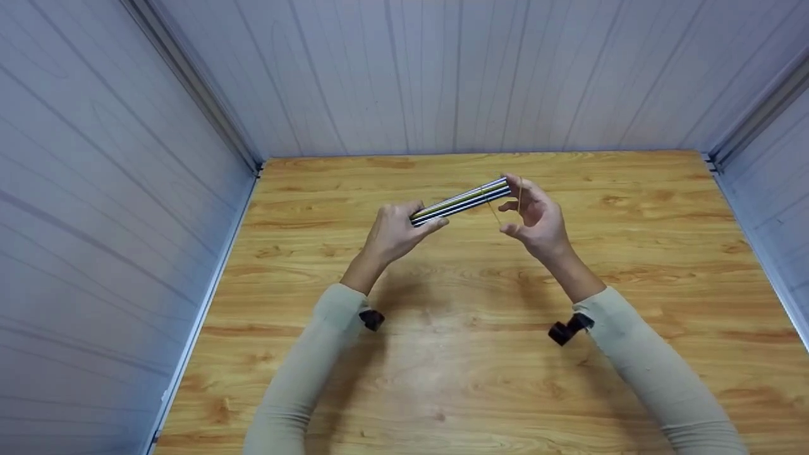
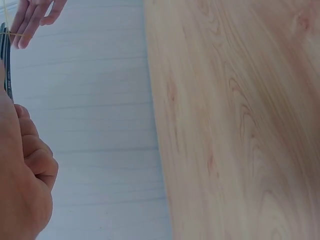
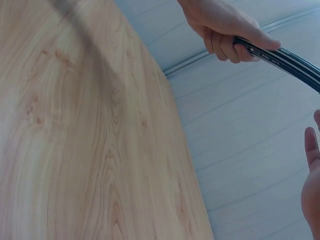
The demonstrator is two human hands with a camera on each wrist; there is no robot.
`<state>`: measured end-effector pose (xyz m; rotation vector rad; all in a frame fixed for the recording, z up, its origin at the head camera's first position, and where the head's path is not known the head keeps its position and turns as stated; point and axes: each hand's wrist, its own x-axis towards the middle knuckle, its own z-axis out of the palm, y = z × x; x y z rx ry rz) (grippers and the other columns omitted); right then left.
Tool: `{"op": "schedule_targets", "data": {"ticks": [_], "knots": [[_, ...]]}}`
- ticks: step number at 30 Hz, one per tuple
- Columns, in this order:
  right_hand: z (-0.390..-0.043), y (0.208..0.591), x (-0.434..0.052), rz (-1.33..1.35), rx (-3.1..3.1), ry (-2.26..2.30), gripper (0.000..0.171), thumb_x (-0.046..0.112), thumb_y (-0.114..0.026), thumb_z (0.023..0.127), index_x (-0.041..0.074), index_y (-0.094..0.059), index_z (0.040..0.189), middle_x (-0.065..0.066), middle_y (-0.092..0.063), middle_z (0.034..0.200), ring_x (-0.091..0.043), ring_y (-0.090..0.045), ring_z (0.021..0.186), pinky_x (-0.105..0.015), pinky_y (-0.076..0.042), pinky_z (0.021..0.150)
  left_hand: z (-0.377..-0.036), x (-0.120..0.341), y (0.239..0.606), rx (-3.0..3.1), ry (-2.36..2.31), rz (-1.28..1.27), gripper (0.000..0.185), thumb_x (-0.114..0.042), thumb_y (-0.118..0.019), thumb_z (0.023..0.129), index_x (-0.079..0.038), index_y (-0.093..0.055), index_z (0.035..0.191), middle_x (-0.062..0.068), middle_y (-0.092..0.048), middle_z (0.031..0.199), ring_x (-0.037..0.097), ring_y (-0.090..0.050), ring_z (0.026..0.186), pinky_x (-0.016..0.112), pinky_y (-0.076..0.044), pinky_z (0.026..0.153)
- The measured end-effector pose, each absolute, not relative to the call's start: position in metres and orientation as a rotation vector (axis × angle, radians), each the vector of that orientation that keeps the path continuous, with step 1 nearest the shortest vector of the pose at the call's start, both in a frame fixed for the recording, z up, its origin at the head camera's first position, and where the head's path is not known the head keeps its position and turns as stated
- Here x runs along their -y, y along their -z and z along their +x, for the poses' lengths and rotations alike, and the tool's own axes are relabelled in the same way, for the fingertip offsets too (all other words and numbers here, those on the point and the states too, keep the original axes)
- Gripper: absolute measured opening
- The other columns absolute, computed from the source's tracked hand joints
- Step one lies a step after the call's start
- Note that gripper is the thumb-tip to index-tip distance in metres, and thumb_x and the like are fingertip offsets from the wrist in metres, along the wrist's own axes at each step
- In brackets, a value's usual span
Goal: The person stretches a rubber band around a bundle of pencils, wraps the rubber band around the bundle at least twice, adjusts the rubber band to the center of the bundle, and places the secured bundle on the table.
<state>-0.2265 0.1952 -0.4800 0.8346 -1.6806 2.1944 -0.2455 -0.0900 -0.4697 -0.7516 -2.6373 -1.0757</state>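
A bundle of several pens or pencils (image 1: 461, 201) is held above the wooden table (image 1: 442, 354). My left hand (image 1: 395, 232) grips its near end, fingers curled round it; the right wrist view shows that grip on the dark bundle (image 3: 285, 61). My right hand (image 1: 534, 218) is at the far end with fingers spread, stretching a thin yellow rubber band (image 1: 496, 212) that loops round the bundle. In the left wrist view the bundle's edge (image 2: 7, 65) and the band (image 2: 17, 34) show at the top left under the right hand's fingers (image 2: 30, 20).
Grey panel walls (image 1: 114, 208) close in the table on the left, back and right. Small black wrist-camera mounts sit at the left sleeve (image 1: 371, 319) and the right sleeve (image 1: 565, 330).
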Motion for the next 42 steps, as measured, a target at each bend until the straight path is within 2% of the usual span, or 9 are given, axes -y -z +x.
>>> {"op": "schedule_targets", "data": {"ticks": [7,13,17,22,25,27,29,33,42], "knots": [[-0.227,0.478,-0.2,0.85,1.799,-2.099,0.082,0.037,-0.099,0.087,-0.011,-0.065,0.145,0.002,-0.081,0.13,-0.009,-0.076,0.122,-0.02,-0.059,0.106,-0.243,0.089,0.463,2.647,0.857,-0.936,0.044,-0.042,-0.078,0.106,-0.006,-0.067,0.085,-0.006,-0.042,0.064,0.009,-0.032,0.054,0.022,-0.024,0.055],[-0.224,0.478,-0.199,0.849,1.978,-1.979,0.061,0.008,-0.094,0.092,-0.021,-0.064,0.136,0.009,-0.083,0.121,-0.006,-0.08,0.113,-0.019,-0.063,0.096,-0.243,0.088,0.459,2.678,0.688,-1.068,0.053,-0.047,-0.075,0.108,-0.013,-0.048,0.077,-0.009,-0.03,0.065,0.008,-0.026,0.056,0.023,-0.02,0.055],[-0.223,0.478,-0.199,0.828,2.058,-1.939,0.047,-0.002,-0.09,0.092,-0.02,-0.068,0.13,0.014,-0.084,0.118,-0.002,-0.08,0.11,-0.018,-0.062,0.094,-0.244,0.087,0.459,2.696,0.604,-1.094,0.053,-0.049,-0.073,0.108,-0.015,-0.047,0.077,-0.008,-0.033,0.065,0.008,-0.028,0.055,0.022,-0.02,0.055],[-0.226,0.474,-0.198,0.851,2.078,-1.883,0.035,0.0,-0.088,0.094,-0.017,-0.074,0.121,0.015,-0.085,0.112,0.0,-0.08,0.102,-0.018,-0.058,0.088,-0.245,0.086,0.461,2.761,0.508,-1.128,0.054,-0.053,-0.071,0.109,-0.014,-0.054,0.077,-0.007,-0.04,0.065,0.009,-0.036,0.055,0.022,-0.024,0.054],[-0.227,0.47,-0.197,0.887,2.052,-1.878,0.039,0.014,-0.09,0.097,-0.017,-0.076,0.117,0.015,-0.086,0.11,0.0,-0.081,0.1,-0.018,-0.058,0.085,-0.246,0.083,0.462,2.813,0.489,-1.132,0.055,-0.055,-0.069,0.11,-0.015,-0.053,0.076,-0.007,-0.039,0.064,0.009,-0.036,0.056,0.022,-0.024,0.054],[-0.228,0.468,-0.196,0.911,2.031,-1.879,0.041,0.016,-0.089,0.097,-0.018,-0.076,0.116,0.015,-0.087,0.11,0.0,-0.082,0.101,-0.017,-0.059,0.086,-0.246,0.081,0.464,2.843,0.484,-1.132,0.056,-0.056,-0.068,0.11,-0.016,-0.052,0.075,-0.008,-0.039,0.063,0.008,-0.035,0.055,0.022,-0.024,0.054],[-0.228,0.465,-0.195,0.918,2.026,-1.874,0.038,0.013,-0.089,0.097,-0.018,-0.076,0.114,0.016,-0.087,0.11,0.0,-0.082,0.102,-0.017,-0.061,0.088,-0.246,0.08,0.466,2.869,0.482,-1.134,0.056,-0.056,-0.068,0.11,-0.017,-0.051,0.074,-0.008,-0.038,0.063,0.008,-0.034,0.055,0.021,-0.024,0.053],[-0.227,0.463,-0.192,0.918,2.054,-1.853,0.024,-0.003,-0.087,0.094,-0.016,-0.078,0.113,0.017,-0.087,0.11,0.0,-0.082,0.102,-0.018,-0.062,0.091,-0.246,0.08,0.467,2.883,0.442,-1.142,0.058,-0.057,-0.067,0.111,-0.018,-0.049,0.073,-0.008,-0.036,0.062,0.007,-0.033,0.055,0.022,-0.024,0.053],[-0.227,0.461,-0.187,0.986,2.026,-1.879,0.019,-0.006,-0.085,0.094,-0.016,-0.08,0.109,0.014,-0.087,0.109,-0.001,-0.083,0.102,-0.018,-0.063,0.091,-0.248,0.084,0.47,2.944,0.419,-1.106,0.06,-0.06,-0.063,0.112,-0.018,-0.048,0.072,-0.008,-0.037,0.062,0.008,-0.034,0.055,0.022,-0.026,0.052]]}}
